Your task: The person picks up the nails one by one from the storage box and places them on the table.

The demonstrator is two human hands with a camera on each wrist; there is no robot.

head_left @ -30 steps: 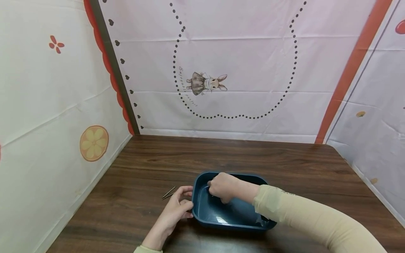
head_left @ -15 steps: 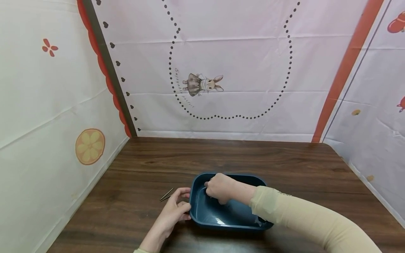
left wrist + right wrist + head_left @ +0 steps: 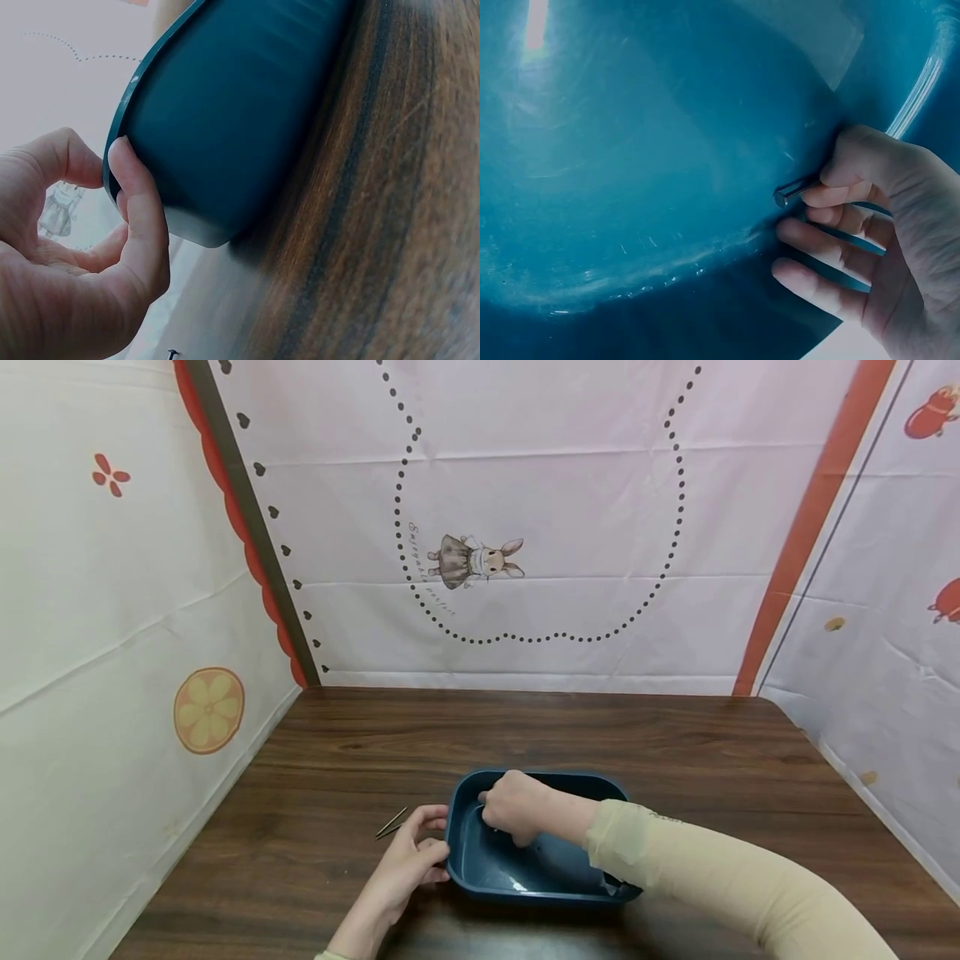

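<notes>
A dark blue plastic basin (image 3: 536, 893) with rounded corners stands on the table. My left hand (image 3: 408, 856) holds its left end at the rim. In the left wrist view, the curled thumb and fingers of that hand (image 3: 90, 255) touch the basin's rim and outer wall (image 3: 232, 112). Inside the basin my right hand (image 3: 513, 810) is low near the left end. Close up, its thumb and index finger pinch a nail (image 3: 781, 199), of which the flat head and part of the shank show. The other fingers of the right hand (image 3: 885, 225) are loosely bent.
Two thin nails (image 3: 390, 822) lie on the brown wooden table (image 3: 337, 760) just left of my left hand. A printed cloth (image 3: 585, 543) walls in the back and both sides. A clear patch shows at the basin's right end.
Basin, nails and both hands shift slightly left in the head view together with the background, as the camera turns. Both hands keep their holds.
</notes>
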